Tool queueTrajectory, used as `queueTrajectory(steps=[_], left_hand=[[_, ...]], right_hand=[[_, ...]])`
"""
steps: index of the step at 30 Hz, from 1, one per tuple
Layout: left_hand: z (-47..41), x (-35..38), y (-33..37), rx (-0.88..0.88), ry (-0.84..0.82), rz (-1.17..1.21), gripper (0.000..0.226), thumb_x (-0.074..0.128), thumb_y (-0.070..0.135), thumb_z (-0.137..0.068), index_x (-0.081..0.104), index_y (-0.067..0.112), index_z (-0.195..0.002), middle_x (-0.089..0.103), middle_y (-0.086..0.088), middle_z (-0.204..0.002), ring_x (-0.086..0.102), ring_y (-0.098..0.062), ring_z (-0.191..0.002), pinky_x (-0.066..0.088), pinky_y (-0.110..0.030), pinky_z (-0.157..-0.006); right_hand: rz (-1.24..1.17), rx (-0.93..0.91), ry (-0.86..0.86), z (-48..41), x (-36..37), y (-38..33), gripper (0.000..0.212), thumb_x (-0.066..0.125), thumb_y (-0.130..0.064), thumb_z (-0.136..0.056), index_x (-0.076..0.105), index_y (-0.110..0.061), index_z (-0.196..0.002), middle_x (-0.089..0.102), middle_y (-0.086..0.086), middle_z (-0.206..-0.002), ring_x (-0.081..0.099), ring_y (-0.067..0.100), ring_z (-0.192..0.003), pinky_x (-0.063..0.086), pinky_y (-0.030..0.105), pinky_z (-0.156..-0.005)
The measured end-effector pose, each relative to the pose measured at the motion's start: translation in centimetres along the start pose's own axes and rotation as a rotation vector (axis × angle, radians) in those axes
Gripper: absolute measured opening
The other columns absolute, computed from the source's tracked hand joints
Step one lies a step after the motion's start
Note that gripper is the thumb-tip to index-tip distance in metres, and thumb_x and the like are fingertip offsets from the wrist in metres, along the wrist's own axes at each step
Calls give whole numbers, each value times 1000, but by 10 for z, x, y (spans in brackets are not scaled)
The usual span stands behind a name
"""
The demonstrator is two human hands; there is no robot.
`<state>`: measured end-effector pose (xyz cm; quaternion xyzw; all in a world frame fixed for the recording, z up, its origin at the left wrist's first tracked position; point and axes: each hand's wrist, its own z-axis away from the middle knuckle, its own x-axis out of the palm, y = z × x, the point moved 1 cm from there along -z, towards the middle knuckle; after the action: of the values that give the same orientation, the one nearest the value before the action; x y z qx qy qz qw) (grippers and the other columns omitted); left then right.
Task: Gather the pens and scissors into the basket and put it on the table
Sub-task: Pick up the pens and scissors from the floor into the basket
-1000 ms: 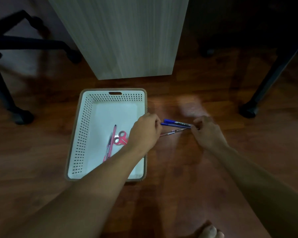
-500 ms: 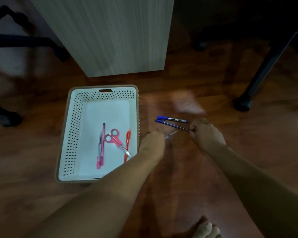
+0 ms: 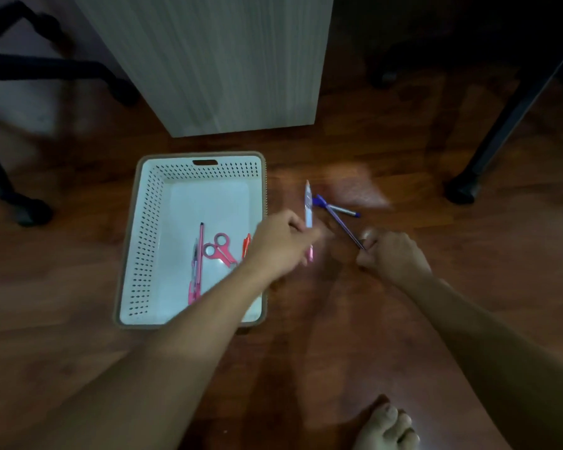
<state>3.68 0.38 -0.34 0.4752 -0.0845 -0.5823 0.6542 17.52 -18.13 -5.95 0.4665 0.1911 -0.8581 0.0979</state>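
Note:
A white perforated basket (image 3: 150, 241) with a brown rim sits on the wooden floor. Inside lie pink scissors (image 3: 220, 248), a pink pen (image 3: 200, 254) beside a darker one, and an orange pen (image 3: 246, 245) partly hidden by my left arm. My left hand (image 3: 280, 245) is shut on a clear pen with a pink end (image 3: 308, 209), held upright just right of the basket. My right hand (image 3: 392, 254) grips the lower end of a purple pen (image 3: 337, 219). A blue marker (image 3: 338, 209) lies on the floor under it.
A pale wooden cabinet panel (image 3: 228, 60) stands behind the basket. Black chair legs with castors (image 3: 30, 212) are at the left, and a dark table leg (image 3: 462, 190) at the right. My bare foot (image 3: 387, 427) shows at the bottom.
My left hand has picked the clear pen off the floor and raised it upright. My right hand has tilted the purple pen up by its end. The blue marker stays on the floor.

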Motion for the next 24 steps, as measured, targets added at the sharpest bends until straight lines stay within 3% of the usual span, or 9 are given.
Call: queueTrajectory(steps=[2, 4, 8, 11, 13, 14, 18, 21, 24], left_hand=[[0, -31, -2, -2, 128, 48, 16, 72, 28, -94, 68, 12, -97, 78, -3, -69, 72, -10, -50, 53, -21, -53], [-4, -61, -19, -71, 236, -17, 17, 69, 32, -94, 68, 15, -95, 75, 2, -74, 76, -14, -61, 52, -24, -57], [-6, -94, -68, -238, 222, -159, 20, 67, 37, -94, 70, 17, -93, 79, -4, -89, 76, -24, -83, 56, -35, -71], [0, -101, -92, -313, 174, -201, 19, 66, 31, -99, 73, 16, -89, 80, -9, -85, 79, -28, -81, 61, -40, -75], [2, -102, -99, -333, 165, -164, 18, 65, 30, -101, 73, 14, -98, 79, -10, -86, 78, -26, -76, 63, -39, -69], [1, -102, -101, -324, 159, -154, 18, 65, 30, -102, 72, 14, -104, 79, -9, -88, 77, -23, -75, 61, -35, -63], [-5, -109, -106, -153, 223, -98, 21, 62, 32, -105, 69, 21, -120, 75, 0, -109, 75, -13, -81, 52, -18, -57], [-13, -126, -103, 48, 382, -164, 22, 59, 26, -106, 73, 20, -123, 72, 3, -118, 70, -14, -98, 49, -16, -70], [-17, -144, -104, 223, 509, -219, 21, 60, 17, -105, 75, 16, -119, 72, -7, -122, 64, -18, -107, 55, -29, -88]], right_hand=[[-230, -11, -27, 3, 1, -10, 21, 85, -31, -77, 77, -21, -93, 78, -6, -82, 75, 18, -83, 57, 27, -74], [-335, -74, -64, 8, 5, -31, 20, 88, -30, -79, 77, -20, -92, 73, -12, -77, 69, 7, -74, 44, 9, -58], [-503, -222, -198, 28, 14, -83, 18, 87, -27, -85, 70, -24, -84, 72, -8, -77, 63, 2, -64, 44, 14, -58], [-536, -270, -348, 41, 20, -112, 18, 86, -31, -86, 71, -22, -90, 71, -8, -78, 57, -3, -56, 46, 14, -57], [-553, -261, -397, 47, 25, -123, 23, 87, -38, -83, 73, -21, -92, 75, -7, -81, 64, 4, -64, 52, 27, -64], [-540, -257, -401, 48, 26, -125, 24, 86, -39, -83, 74, -21, -94, 76, -7, -83, 65, 7, -67, 53, 30, -64], [-502, -254, -397, 46, 27, -126, 27, 84, -45, -88, 77, -21, -98, 79, -4, -86, 61, 1, -60, 46, 18, -54], [-524, -223, -336, 36, 14, -122, 36, 77, -56, -92, 76, -20, -95, 79, -5, -81, 61, -3, -53, 47, 16, -50], [-393, -224, -93, 12, 4, -108, 28, 70, -51, -99, 74, -24, -105, 73, -15, -92, 67, -2, -77, 47, 20, -67]])
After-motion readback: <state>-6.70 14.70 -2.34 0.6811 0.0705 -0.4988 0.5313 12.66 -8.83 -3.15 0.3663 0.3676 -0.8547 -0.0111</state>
